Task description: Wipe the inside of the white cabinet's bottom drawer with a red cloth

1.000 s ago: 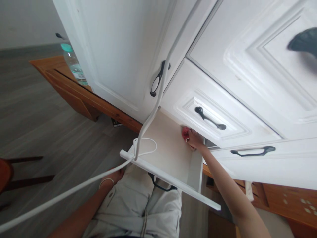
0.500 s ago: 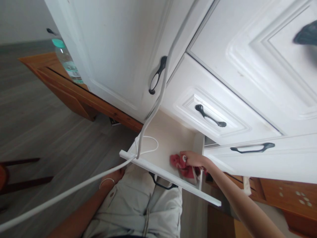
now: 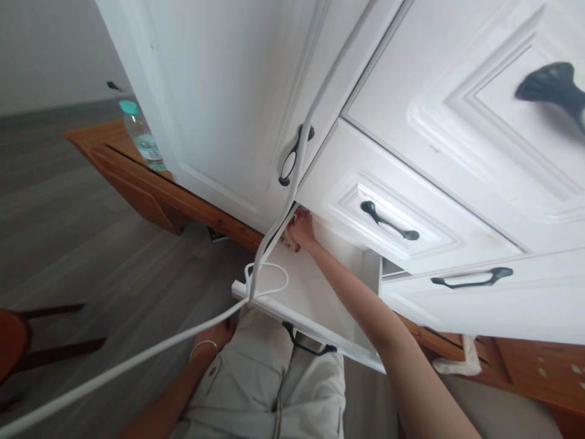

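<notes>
My right hand (image 3: 300,229) reaches deep into the open white drawer (image 3: 315,286), at its far left back corner under the cabinet door. A bit of red cloth (image 3: 297,213) shows at the fingers; most of it is hidden by the hand and the white cable (image 3: 274,231). My left hand (image 3: 214,334) rests on my thigh, wearing a thin bracelet, holding nothing. The drawer front with its black handle (image 3: 304,344) sits just above my lap.
White cabinet doors and drawers with black handles (image 3: 388,222) fill the upper right. A white cable loops over the drawer's left edge and runs down left. A clear bottle with a teal cap (image 3: 139,137) stands behind the door on a wooden ledge (image 3: 150,183). Grey wood floor lies left.
My right hand with the red cloth has swept from the drawer's front right corner to its far back left corner. The left hand has stayed on my thigh.
</notes>
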{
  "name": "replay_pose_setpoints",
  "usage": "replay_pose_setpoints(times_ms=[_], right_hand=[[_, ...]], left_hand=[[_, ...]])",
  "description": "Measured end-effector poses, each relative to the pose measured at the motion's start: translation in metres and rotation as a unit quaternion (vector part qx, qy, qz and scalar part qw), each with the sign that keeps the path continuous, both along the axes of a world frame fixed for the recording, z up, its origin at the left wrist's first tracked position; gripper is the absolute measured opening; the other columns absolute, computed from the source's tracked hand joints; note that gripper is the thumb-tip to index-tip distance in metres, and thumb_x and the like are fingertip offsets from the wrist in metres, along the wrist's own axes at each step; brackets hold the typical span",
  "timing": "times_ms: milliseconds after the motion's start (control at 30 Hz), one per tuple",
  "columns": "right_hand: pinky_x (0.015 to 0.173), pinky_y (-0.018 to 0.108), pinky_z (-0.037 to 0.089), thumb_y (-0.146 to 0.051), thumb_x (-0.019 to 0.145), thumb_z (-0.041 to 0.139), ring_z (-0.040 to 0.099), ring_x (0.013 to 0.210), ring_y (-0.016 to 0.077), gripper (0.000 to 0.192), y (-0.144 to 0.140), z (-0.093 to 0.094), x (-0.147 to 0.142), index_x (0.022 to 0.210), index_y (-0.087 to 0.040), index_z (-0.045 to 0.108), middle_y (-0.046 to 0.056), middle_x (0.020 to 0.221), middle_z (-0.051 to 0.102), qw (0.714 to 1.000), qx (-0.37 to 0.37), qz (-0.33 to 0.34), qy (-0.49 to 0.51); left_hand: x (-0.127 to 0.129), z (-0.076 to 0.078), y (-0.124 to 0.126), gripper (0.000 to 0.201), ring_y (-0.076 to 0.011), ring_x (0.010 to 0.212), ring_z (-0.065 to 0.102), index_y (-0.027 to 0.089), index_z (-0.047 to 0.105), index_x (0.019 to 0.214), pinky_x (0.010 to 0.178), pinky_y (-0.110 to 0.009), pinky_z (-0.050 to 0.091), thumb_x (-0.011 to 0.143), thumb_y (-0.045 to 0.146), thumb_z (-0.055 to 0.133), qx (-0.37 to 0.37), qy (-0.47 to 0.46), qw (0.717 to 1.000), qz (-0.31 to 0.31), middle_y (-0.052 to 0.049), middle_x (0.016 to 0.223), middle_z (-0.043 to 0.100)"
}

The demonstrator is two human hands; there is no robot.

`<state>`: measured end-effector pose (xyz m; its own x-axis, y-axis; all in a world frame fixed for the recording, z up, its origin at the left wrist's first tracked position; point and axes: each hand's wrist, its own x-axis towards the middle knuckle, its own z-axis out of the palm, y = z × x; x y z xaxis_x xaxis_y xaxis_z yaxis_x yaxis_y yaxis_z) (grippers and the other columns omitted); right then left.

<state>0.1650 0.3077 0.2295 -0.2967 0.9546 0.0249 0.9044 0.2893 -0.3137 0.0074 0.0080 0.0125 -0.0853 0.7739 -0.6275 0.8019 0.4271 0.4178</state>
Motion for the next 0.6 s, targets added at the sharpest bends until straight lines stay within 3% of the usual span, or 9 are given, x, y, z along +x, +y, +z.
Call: replay_pose_setpoints(times_ms=[100, 200, 300, 400, 500, 600], right_hand=[[0.107, 0.047, 0.040, -0.017, 0.087, 0.049, 0.051, 0.123, 0.0321, 0.031, -0.010, -0.001, -0.011, 0.116, -0.010, 0.055, 0.022, 0.127, 0.060, 0.999, -0.021, 0.033, -0.017], [0.096, 0.042, 0.049, -0.020, 0.081, 0.059, 0.059, 0.108, 0.0282, 0.035, -0.043, 0.002, -0.004, 0.115, -0.012, 0.053, 0.020, 0.122, 0.060, 0.991, -0.107, 0.077, -0.022], [0.089, 0.038, 0.053, -0.027, 0.074, 0.069, 0.062, 0.103, 0.0269, 0.045, -0.088, 0.005, 0.000, 0.114, -0.013, 0.052, 0.017, 0.120, 0.061, 0.964, -0.181, 0.194, -0.029], [0.086, 0.034, 0.054, -0.025, 0.072, 0.069, 0.064, 0.101, 0.0260, 0.041, -0.122, 0.008, -0.001, 0.108, -0.017, 0.054, 0.013, 0.115, 0.066, 0.925, -0.224, 0.306, -0.016], [0.091, 0.035, 0.053, -0.019, 0.073, 0.067, 0.064, 0.108, 0.0275, 0.044, -0.136, 0.016, 0.004, 0.114, -0.017, 0.053, 0.015, 0.122, 0.067, 0.915, -0.217, 0.339, -0.012], [0.092, 0.037, 0.052, -0.016, 0.073, 0.067, 0.063, 0.115, 0.0299, 0.048, -0.144, 0.028, 0.030, 0.119, -0.015, 0.052, 0.019, 0.128, 0.064, 0.915, -0.224, 0.332, -0.057]], left_hand=[[-0.001, 0.000, 0.001, 0.037, -0.0319, 0.101, 0.072, 0.015, 0.070, 0.105, 0.084, -0.040, 0.052, 0.096, 0.031, 0.038, -0.019, 0.017, 0.999, -0.023, -0.018, 0.098, 0.077], [-0.001, -0.004, 0.001, 0.037, -0.0321, 0.101, 0.072, 0.016, 0.069, 0.105, 0.084, -0.040, 0.052, 0.097, 0.032, 0.037, -0.024, 0.016, 0.999, -0.027, -0.017, 0.099, 0.076], [-0.001, -0.009, 0.000, 0.036, -0.0334, 0.101, 0.072, 0.016, 0.067, 0.105, 0.083, -0.042, 0.051, 0.097, 0.034, 0.036, -0.044, 0.013, 0.999, -0.021, -0.019, 0.104, 0.076], [-0.001, -0.013, -0.002, 0.036, -0.0339, 0.102, 0.072, 0.017, 0.065, 0.105, 0.083, -0.043, 0.050, 0.097, 0.035, 0.034, -0.053, 0.016, 0.998, -0.016, -0.019, 0.108, 0.076], [-0.001, -0.010, -0.001, 0.035, -0.0325, 0.099, 0.072, 0.018, 0.064, 0.100, 0.081, -0.040, 0.050, 0.096, 0.037, 0.035, -0.054, 0.023, 0.998, -0.015, -0.017, 0.106, 0.077], [-0.001, -0.005, -0.001, 0.036, -0.0323, 0.098, 0.072, 0.020, 0.063, 0.095, 0.078, -0.039, 0.050, 0.095, 0.040, 0.033, -0.054, 0.024, 0.998, -0.012, -0.016, 0.103, 0.077]])
